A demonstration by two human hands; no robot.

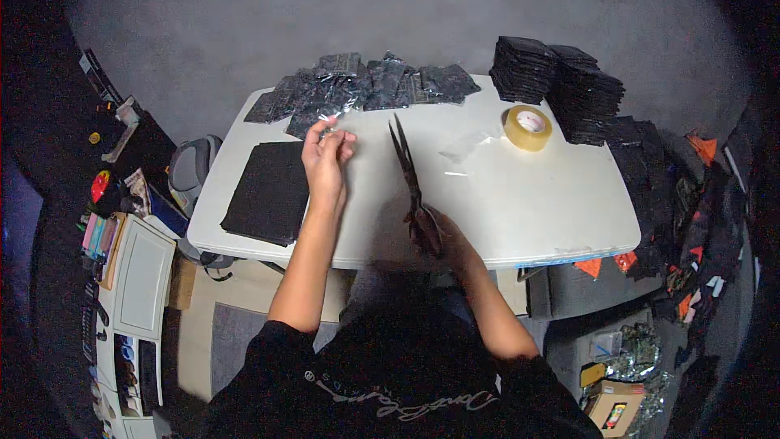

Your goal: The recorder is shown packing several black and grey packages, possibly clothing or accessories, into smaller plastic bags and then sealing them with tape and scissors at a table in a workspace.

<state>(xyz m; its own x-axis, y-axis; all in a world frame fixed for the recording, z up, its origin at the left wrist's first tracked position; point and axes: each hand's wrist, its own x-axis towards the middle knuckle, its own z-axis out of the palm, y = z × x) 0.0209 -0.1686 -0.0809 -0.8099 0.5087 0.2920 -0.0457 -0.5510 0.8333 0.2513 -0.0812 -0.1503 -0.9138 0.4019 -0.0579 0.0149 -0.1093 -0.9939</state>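
My right hand [457, 245], at the near edge of the white table, grips a pair of dark scissors [408, 167] by the handles. Their long blades point away from me, slightly apart. My left hand [327, 164] is raised over the table with its fingers curled in toward the thumb. Whether a small clear piece is in those fingers, I cannot make out. Just beyond them lies a loose heap of dark packets in shiny clear wrap [370, 85]. Left of my left wrist is a flat stack of black folded cloth [264, 193].
On the white table [561, 203], a roll of clear tape [528, 128] stands at the right, beside a crumpled clear film [471, 146]. Tall black stacks [585, 89] fill the far right corner. A white cabinet [140, 276] is at the left; a cardboard box [616, 406] sits lower right.
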